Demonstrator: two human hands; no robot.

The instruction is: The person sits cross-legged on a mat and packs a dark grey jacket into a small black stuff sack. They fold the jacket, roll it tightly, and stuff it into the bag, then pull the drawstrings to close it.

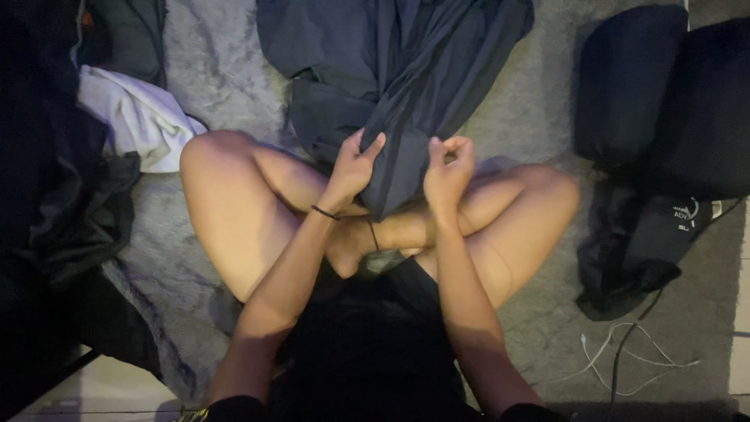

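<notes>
A dark grey garment lies spread on the grey carpet in front of my crossed legs, its near end drawn up over my shins. My left hand grips the left edge of that bunched near end, thumb and fingers pinching the cloth. My right hand pinches the right edge of the same fold, fingers curled. A thin dark band sits on my left wrist.
A white cloth and dark clothes lie in a pile at the left. Dark rolled bags or garments sit at the right, with another dark piece below them. White cables trail on the carpet at the lower right.
</notes>
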